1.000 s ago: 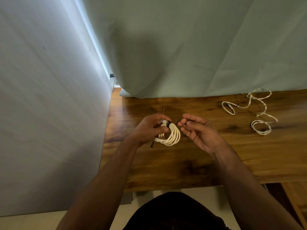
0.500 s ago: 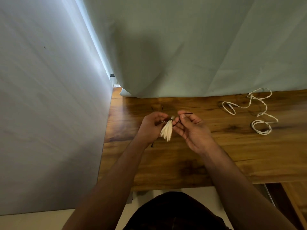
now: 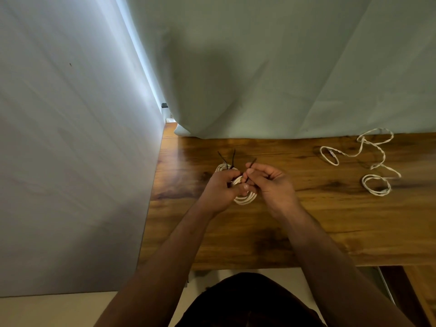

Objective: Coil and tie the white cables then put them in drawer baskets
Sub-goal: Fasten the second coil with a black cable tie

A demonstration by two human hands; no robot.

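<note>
The person stands at the wooden table (image 3: pixel 330 220), both hands low over its far left part. The left hand (image 3: pixel 220 188) has its fingers curled round the coiled white cable (image 3: pixel 245 199), whose lower loops hang out between the two hands just above the tabletop. The right hand (image 3: pixel 274 185) pinches the black tie (image 3: pixel 253 162) between thumb and forefinger, the other fingers folded in, the tie's tip poking out above the thumb.

Just beyond the left knuckles more white loops (image 3: pixel 221 167) show with two dark ends sticking up; I can't tell whether that is the same bundle or another.

It looks like the tying step. To do it well, I'd say the left hand should squeeze the loops flat and together while the right draws the tie snug round all of them, missing no strand.

Well apart on the right lies the loose cable (image 3: pixel 368 147), uncoiled. No drawer baskets are in sight
</note>
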